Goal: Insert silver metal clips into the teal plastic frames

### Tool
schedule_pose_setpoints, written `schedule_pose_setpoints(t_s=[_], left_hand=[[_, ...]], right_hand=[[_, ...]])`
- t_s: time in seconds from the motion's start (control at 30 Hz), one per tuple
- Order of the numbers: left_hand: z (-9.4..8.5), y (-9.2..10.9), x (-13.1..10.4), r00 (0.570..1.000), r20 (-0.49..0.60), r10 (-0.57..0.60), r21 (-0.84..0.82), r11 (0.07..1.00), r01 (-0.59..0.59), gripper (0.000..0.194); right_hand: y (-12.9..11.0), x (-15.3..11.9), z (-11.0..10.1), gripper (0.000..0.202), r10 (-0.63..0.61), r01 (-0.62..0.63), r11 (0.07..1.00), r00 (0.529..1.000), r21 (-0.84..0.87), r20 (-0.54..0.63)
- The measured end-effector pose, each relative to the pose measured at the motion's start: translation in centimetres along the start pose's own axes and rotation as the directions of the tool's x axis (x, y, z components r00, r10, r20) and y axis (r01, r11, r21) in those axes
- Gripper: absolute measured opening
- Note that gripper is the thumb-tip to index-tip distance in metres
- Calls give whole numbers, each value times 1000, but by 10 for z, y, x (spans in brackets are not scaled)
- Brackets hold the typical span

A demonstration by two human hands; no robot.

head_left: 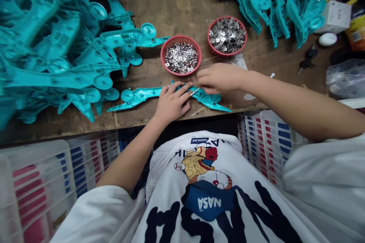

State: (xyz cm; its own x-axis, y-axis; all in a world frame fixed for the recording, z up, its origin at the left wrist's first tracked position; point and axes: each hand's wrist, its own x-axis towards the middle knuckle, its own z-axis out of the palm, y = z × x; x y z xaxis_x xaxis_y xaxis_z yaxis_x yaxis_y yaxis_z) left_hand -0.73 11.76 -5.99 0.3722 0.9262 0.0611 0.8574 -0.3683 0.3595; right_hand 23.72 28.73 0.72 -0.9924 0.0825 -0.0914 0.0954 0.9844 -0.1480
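A worn brown wooden tabletop (182, 3) fills the upper view, scuffed and stained. Beneath its front edge, translucent plastic crates (42, 182) sit at 8 o'clock and more crates (270, 140) at 4 o'clock. Light is even.

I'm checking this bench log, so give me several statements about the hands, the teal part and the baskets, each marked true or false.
1. The left hand presses flat on the teal plastic part. True.
2. The right hand reaches into a basket. False: it pinches over the part, near a thin metal piece.
3. Two red baskets hold small metal pieces. True.
4. The baskets sit on the floor. False: they stand on the wooden bench.
5. Teal parts are heaped at both sides of the bench. True.
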Motion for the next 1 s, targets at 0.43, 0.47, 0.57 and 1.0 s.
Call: schedule_pose_setpoints(t_s=[0.43,0.47,0.57,1.0], left_hand=[[1,1,-1,1000,-14,-7,10,1000,7,46],[1,1,-1,1000,-10,-11,8,1000,12,46],[1,1,0,1000,-7,-18,-1,1000,18,46],[-1,2,0,1000,4,-12,-6,1000,12,43]], right_hand=[[0,2,45,31,-116,141,952,988,273,-104],[0,1,46,32,-119,145,953,987,267,-110],[-5,1,48,32,-124,143,961,988,238,-94],[16,-2,16,39,279,-228,875,958,427,-60]])
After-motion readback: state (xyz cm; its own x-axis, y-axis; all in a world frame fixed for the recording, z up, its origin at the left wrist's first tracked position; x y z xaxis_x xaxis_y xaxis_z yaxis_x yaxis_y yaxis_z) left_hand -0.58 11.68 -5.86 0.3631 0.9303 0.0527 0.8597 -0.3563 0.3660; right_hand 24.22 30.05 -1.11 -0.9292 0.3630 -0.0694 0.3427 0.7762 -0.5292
